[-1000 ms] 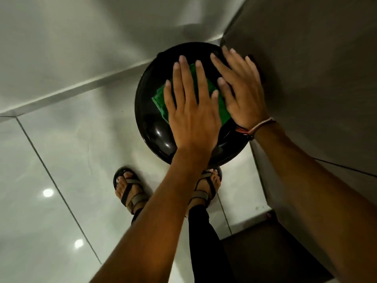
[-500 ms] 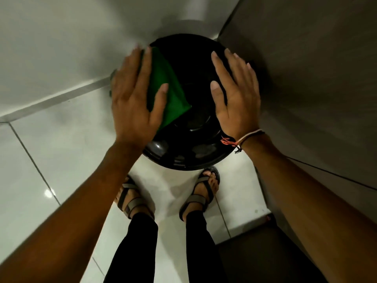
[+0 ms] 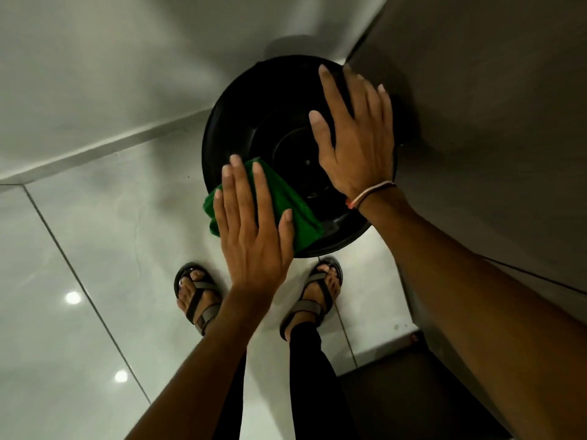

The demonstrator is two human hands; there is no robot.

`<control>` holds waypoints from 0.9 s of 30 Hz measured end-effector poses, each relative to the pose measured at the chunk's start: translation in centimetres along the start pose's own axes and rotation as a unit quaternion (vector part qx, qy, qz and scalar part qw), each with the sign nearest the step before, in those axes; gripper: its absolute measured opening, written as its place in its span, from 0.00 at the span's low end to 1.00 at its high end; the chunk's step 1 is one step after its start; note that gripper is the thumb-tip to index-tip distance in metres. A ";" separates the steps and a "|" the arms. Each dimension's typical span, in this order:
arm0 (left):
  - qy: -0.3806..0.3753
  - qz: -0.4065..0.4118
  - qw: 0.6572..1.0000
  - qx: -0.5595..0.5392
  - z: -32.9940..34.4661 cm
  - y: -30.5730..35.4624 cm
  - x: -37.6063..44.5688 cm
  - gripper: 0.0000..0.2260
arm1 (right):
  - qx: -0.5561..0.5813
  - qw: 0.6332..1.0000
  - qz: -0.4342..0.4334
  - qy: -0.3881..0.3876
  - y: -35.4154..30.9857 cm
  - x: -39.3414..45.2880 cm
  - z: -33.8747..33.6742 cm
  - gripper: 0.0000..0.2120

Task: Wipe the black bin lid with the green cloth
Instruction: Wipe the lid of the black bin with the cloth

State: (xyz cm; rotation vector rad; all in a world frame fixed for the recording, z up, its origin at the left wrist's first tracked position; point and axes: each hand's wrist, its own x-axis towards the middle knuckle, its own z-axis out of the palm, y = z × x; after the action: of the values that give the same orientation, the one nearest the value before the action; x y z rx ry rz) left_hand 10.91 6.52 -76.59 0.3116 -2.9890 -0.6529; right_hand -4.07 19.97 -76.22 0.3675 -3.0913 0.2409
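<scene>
Now green cloth (image 3: 279, 204) (left-hand-pressed) seemingly nearer lid's (image 3: 254, 122) front.

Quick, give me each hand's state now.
Left hand: open, flat, pressing the green cloth on the black bin lid.
Right hand: open, flat on the lid.

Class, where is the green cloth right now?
The cloth lies under the left hand, on the lid's near-left rim.

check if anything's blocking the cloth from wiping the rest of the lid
Only the right hand: it lies flat on the far right part of the black bin lid. The left hand presses the green cloth on the near left rim; the lid's bare middle and far left show nothing in the way.
</scene>
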 end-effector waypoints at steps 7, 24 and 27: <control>0.117 -0.212 0.969 -0.050 2.7 4.7 0.1 0.30 | 0.014 1.000 0.012 0.008 0.1 -0.2 0.5 0.27; 0.039 -0.052 0.989 -0.133 0.5 0.0 2.1 0.28 | 0.003 0.999 0.011 0.041 1.0 0.0 1.0 0.27; -0.056 0.146 0.983 -0.093 -1.8 -4.9 7.8 0.27 | -0.003 0.999 0.017 0.048 0.6 0.0 1.0 0.27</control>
State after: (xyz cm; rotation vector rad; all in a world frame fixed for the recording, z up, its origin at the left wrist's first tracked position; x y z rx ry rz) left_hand 4.38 -0.19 -76.79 -0.1783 -2.9560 -0.9324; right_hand -4.22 20.40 -77.28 0.2938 -3.0060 0.2436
